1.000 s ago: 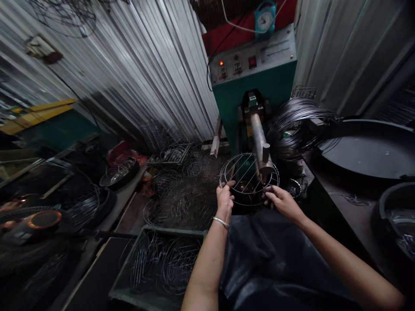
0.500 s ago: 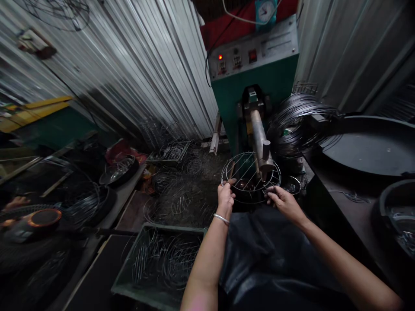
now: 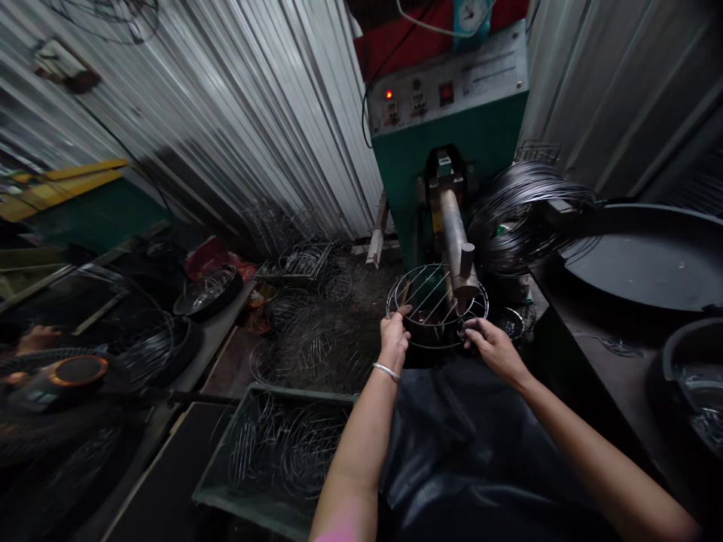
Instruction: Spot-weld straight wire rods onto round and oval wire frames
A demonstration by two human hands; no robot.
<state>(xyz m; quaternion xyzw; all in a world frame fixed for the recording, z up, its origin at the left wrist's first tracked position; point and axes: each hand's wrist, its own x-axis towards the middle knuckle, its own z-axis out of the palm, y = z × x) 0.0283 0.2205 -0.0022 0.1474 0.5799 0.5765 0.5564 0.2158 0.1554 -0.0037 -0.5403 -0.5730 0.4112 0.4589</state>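
Note:
A round wire rack (image 3: 432,295), with parallel bars across a ring, lies roughly level under the thick metal arm (image 3: 453,226) of a green machine. My left hand (image 3: 396,336) is closed on the rack's near left rim. At the near right rim, my right hand (image 3: 489,342) pinches something small and dark, too unclear to name, close beside the arm's lower tip (image 3: 462,305). The tip is right over the rim there; whether it touches is unclear. My fingers partly hide the near rim.
The machine's panel (image 3: 446,79) shows a lit red lamp. A wire coil (image 3: 525,214) and a large dark round tray (image 3: 638,271) stand at right. A green crate (image 3: 226,482) of wire pieces is at lower left. Another person's hand (image 3: 37,339) shows at far left.
The rack's near edge has risen slightly, bringing the rim closer to the arm's tip. My right hand has shifted slightly up and left; both hands keep their grips.

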